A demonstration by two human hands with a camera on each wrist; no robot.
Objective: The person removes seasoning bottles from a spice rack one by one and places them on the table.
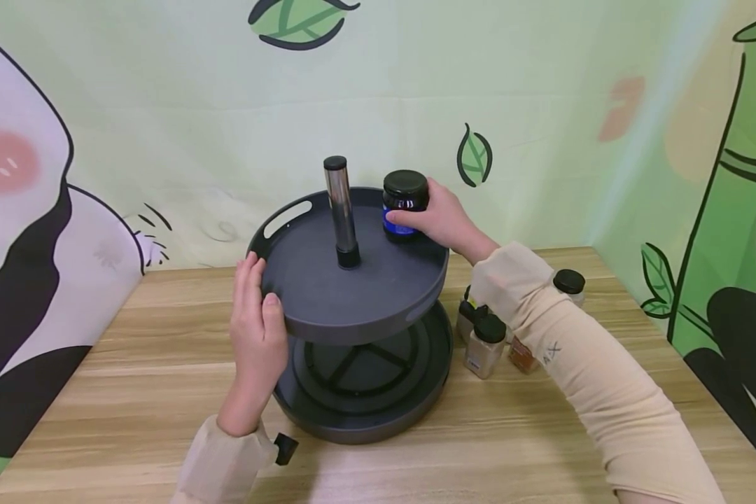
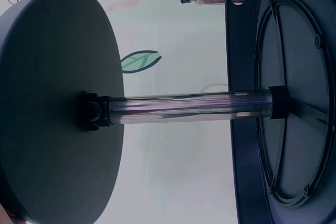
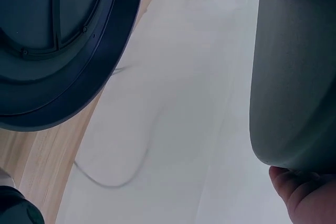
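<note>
A dark grey two-tier round tray stands on the table, its upper tier (image 1: 315, 294) above the lower tier (image 1: 365, 428). A shiny metal post (image 1: 340, 203) with a black cap rises from the upper tier, and the left wrist view shows a clear-looking tube (image 2: 191, 107) joining the tiers. My right hand (image 1: 449, 220) grips a dark jar (image 1: 406, 199) with a black lid and blue label at the back right of the upper tier. Against that tier's left rim rests my left hand (image 1: 260, 332), fingers fairly straight. The jar is hidden in the right wrist view.
Right of the tray, partly behind my right sleeve, stand several small spice jars, among them a black-lidded one with pale contents (image 1: 483, 348) and a reddish one (image 1: 522, 355). Another black-lidded jar (image 1: 569, 283) is farther right. A printed cloth (image 1: 378, 105) hangs behind the wooden table (image 1: 132, 364).
</note>
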